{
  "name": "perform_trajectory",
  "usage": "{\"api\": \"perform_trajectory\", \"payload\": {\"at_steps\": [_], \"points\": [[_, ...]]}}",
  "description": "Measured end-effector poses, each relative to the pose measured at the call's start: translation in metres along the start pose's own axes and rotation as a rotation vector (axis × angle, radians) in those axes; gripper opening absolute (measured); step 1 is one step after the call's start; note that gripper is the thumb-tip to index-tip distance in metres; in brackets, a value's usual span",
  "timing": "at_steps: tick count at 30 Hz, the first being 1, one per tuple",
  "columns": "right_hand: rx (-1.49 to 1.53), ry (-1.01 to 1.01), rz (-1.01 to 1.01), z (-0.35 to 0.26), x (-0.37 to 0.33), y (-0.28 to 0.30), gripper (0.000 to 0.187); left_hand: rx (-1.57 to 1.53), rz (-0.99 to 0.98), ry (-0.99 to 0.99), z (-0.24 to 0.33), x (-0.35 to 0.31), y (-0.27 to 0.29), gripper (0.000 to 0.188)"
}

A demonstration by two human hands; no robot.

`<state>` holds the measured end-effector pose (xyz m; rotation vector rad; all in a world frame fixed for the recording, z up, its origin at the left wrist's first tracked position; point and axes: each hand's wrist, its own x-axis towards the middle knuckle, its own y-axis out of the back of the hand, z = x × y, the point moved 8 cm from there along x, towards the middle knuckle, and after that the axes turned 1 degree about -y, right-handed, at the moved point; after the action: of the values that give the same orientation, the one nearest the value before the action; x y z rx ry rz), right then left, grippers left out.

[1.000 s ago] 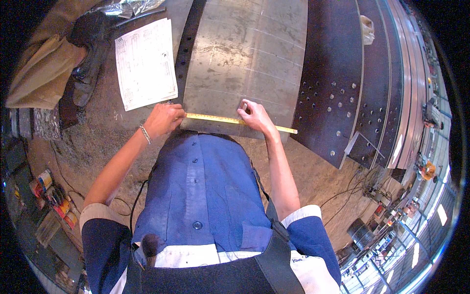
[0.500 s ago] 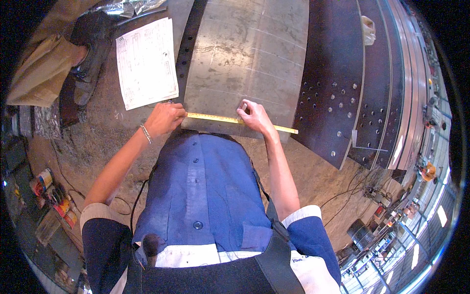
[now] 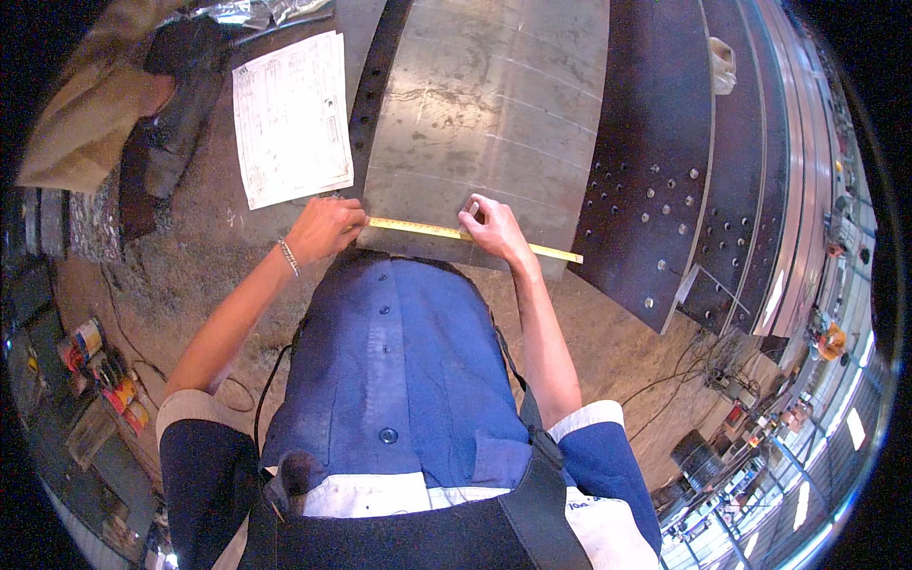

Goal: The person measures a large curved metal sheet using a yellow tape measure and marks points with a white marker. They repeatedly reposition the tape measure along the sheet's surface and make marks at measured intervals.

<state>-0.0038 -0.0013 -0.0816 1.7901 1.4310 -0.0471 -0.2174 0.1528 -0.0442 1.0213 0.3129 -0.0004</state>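
A yellow tape measure [image 3: 418, 227] lies across the near end of a grey steel plate [image 3: 475, 133], its blade running past the plate's right edge. At the left edge, my left hand [image 3: 326, 228] is closed on the blade's left part. My right hand [image 3: 491, 225] rests on the plate over the blade, right of its middle. Its thumb and forefinger are pinched around something small and dark that I cannot make out. Faint pale lines cross the plate.
Drawing sheets [image 3: 293, 123] lie left of the plate. To the right stand dark steel plates with drilled holes [image 3: 646, 180], a pale glove-like item [image 3: 723, 66] on one. Another person's leg and shoe [image 3: 176, 114] are at the upper left. Cables [image 3: 655, 380] run over the floor.
The view has shifted slightly, so the plate and sheets sit a little further right. Both hands keep their places on the tape measure and plate.
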Motion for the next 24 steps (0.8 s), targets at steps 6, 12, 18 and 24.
{"api": "perform_trajectory", "payload": {"at_steps": [6,12,18,24], "points": [[-0.002,-0.023,-0.028,-0.008,0.0,0.0,0.045,-0.064,0.117,-0.057,0.0,-0.004,0.002,0.016],[0.03,0.014,0.022,0.0,0.004,-0.01,0.043,-0.003,-0.002,0.012,-0.002,0.0,-0.002,0.011],[0.013,0.001,-0.002,-0.009,0.001,-0.008,0.038,-0.03,0.106,-0.045,-0.002,-0.002,-0.002,0.019],[0.014,0.023,0.022,-0.012,0.001,-0.009,0.036,-0.03,0.105,-0.043,-0.001,-0.002,0.001,0.016]]}}
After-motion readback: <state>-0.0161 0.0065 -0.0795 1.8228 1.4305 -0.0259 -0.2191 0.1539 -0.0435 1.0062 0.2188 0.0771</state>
